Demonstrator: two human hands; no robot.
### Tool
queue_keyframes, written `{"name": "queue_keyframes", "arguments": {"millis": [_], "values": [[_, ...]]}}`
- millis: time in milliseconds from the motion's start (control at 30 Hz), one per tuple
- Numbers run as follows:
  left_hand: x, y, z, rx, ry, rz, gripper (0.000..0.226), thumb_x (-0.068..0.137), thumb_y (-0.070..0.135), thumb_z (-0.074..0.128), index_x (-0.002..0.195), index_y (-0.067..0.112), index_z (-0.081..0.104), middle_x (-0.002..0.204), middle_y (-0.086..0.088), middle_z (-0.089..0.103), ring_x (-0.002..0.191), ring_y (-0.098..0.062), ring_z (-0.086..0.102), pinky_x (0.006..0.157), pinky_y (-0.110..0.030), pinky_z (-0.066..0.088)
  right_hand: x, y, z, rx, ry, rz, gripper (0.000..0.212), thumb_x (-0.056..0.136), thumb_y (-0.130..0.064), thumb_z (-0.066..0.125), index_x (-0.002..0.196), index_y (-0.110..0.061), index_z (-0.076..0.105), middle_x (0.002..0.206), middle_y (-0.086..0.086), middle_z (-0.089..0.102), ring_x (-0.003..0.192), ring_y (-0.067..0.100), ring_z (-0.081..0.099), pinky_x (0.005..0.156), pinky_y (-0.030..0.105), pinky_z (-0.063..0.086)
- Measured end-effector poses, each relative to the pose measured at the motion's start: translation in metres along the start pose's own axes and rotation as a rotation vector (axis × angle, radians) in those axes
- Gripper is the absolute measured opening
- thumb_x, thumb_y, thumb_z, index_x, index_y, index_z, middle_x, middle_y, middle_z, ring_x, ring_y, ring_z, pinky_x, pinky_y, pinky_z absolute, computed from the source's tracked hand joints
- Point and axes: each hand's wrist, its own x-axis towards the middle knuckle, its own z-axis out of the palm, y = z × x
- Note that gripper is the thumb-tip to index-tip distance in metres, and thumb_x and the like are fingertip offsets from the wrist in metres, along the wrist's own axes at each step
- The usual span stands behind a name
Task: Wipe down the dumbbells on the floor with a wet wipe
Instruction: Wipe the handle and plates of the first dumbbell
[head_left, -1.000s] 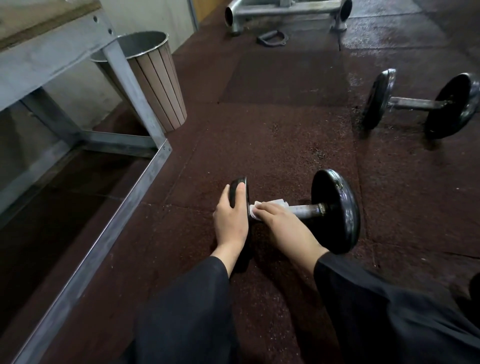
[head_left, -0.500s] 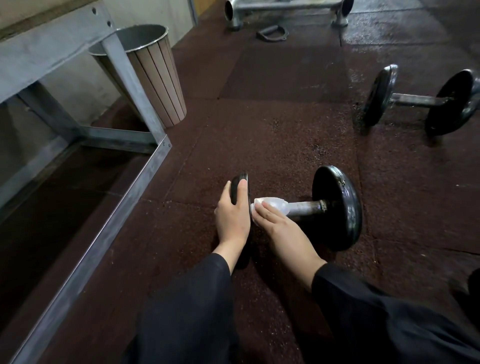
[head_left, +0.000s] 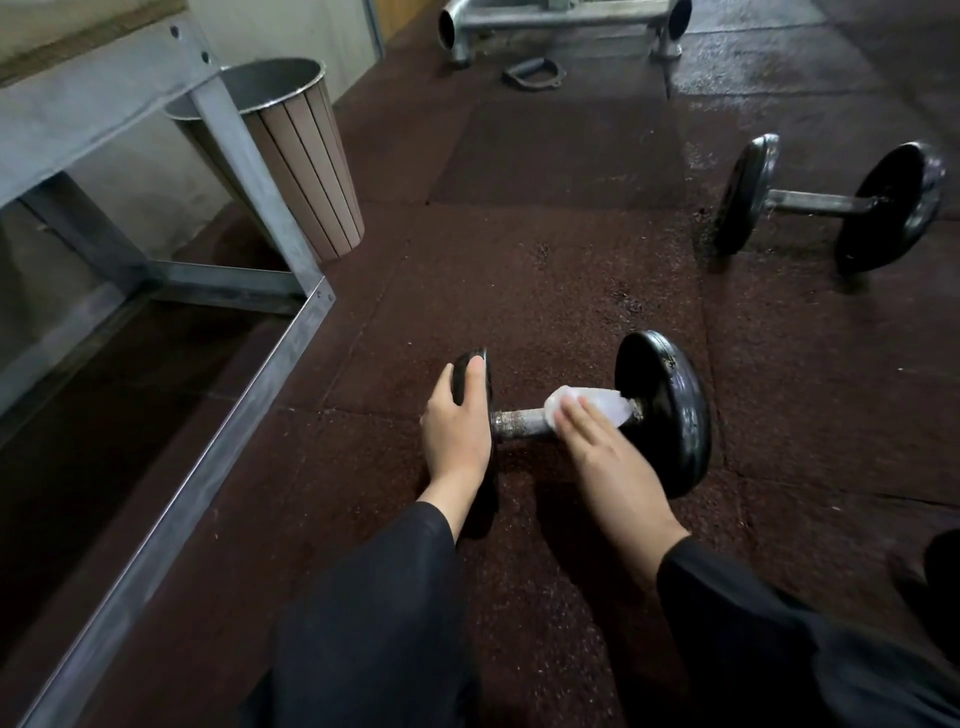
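Standing upper left, a slatted bin (head_left: 306, 171) sits behind a grey frame (head_left: 244, 156); a second dumbbell (head_left: 826, 202) lies upper right. Centre frame, the black-plated dumbbell (head_left: 660, 410) lies on the floor, left hand (head_left: 457, 431) curled over its plate, right hand (head_left: 602, 457) wrapping a white wipe (head_left: 587, 405) round the bar.

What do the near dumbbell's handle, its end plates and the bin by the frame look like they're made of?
Handle: bare metal, probably steel, dull grey with rusty speckles. End plates: hard black glossy surface with highlights and small chips, so likely painted or coated iron, though rubber can't be ruled out. Bin: shiny metal rim and liner, clad in pale vertical slats that look like wood or a wood-look composite.
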Motion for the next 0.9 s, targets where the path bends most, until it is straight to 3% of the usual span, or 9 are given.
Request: {"name": "queue_keyframes", "arguments": {"millis": [100,267,367,433,567,667,767,900], "values": [[-0.001,0.001,0.0,0.001,0.007,0.005,0.053,0.094,0.045,0.043,0.134,0.012,0.051,0.139,-0.002,0.052,0.132,-0.017,0.044,0.111,-0.031,0.031,0.014,0.003,-0.01,0.179,-0.082,0.099,0.035,0.079,-0.004,0.039,0.103,-0.006,0.063,0.108,0.008,0.064,0.105,0.027,0.06,0.098,0.025,0.038],[-0.001,-0.001,0.0,0.007,0.009,0.002,0.052,0.094,0.046,0.042,0.133,0.014,0.052,0.136,-0.003,0.055,0.129,-0.019,0.047,0.11,-0.034,0.033,0.047,-0.02,-0.02,0.314,-0.283,0.066,0.037,0.087,0.001,0.042,0.12,-0.007,0.058,0.125,0.01,0.056,0.121,0.025,0.048,0.102,0.032,0.027],[-0.002,-0.002,-0.001,0.016,-0.003,0.004,0.053,0.093,0.047,0.041,0.133,0.014,0.052,0.135,-0.003,0.056,0.128,-0.02,0.047,0.11,-0.035,0.032,0.037,-0.026,-0.021,0.327,-0.258,-0.057,0.038,0.091,-0.001,0.039,0.128,-0.004,0.05,0.131,0.011,0.05,0.125,0.024,0.043,0.105,0.027,0.025],[-0.004,-0.001,-0.002,0.006,-0.005,0.012,0.053,0.094,0.047,0.041,0.134,0.014,0.051,0.137,-0.003,0.055,0.129,-0.019,0.046,0.11,-0.032,0.032,0.028,-0.015,-0.022,0.26,-0.229,-0.044,0.036,0.093,-0.005,0.037,0.128,-0.008,0.047,0.131,0.008,0.049,0.125,0.022,0.041,0.106,0.025,0.023],[-0.009,0.0,-0.003,0.005,0.017,0.019,0.053,0.095,0.043,0.043,0.138,0.012,0.047,0.142,-0.003,0.05,0.133,-0.017,0.042,0.107,-0.025,0.028,0.041,-0.008,-0.023,0.126,-0.309,0.188,0.025,0.095,-0.01,0.037,0.113,-0.012,0.055,0.119,0.006,0.054,0.118,0.024,0.047,0.103,0.039,0.028],[-0.009,0.0,-0.003,0.016,0.013,0.012,0.053,0.095,0.044,0.042,0.137,0.013,0.048,0.141,-0.003,0.051,0.132,-0.019,0.043,0.107,-0.027,0.029,0.05,-0.019,-0.018,0.143,-0.353,0.078,0.026,0.094,-0.01,0.038,0.113,-0.009,0.056,0.119,0.008,0.055,0.118,0.027,0.048,0.106,0.049,0.027],[-0.006,0.0,-0.003,0.016,0.002,-0.003,0.053,0.094,0.045,0.042,0.137,0.014,0.048,0.139,-0.003,0.052,0.131,-0.019,0.044,0.111,-0.032,0.031,0.036,-0.024,-0.015,0.209,-0.254,-0.085,0.037,0.091,-0.007,0.033,0.121,-0.002,0.054,0.121,0.012,0.056,0.114,0.027,0.051,0.102,0.034,0.033],[-0.008,0.001,-0.002,0.002,0.009,0.008,0.053,0.094,0.044,0.042,0.137,0.013,0.048,0.141,-0.003,0.05,0.133,-0.017,0.042,0.109,-0.028,0.028,0.018,-0.008,-0.008,0.139,0.003,-0.049,0.039,0.071,-0.011,0.035,0.092,-0.005,0.068,0.085,0.008,0.067,0.078,0.024,0.068,0.076,0.03,0.054]]}}
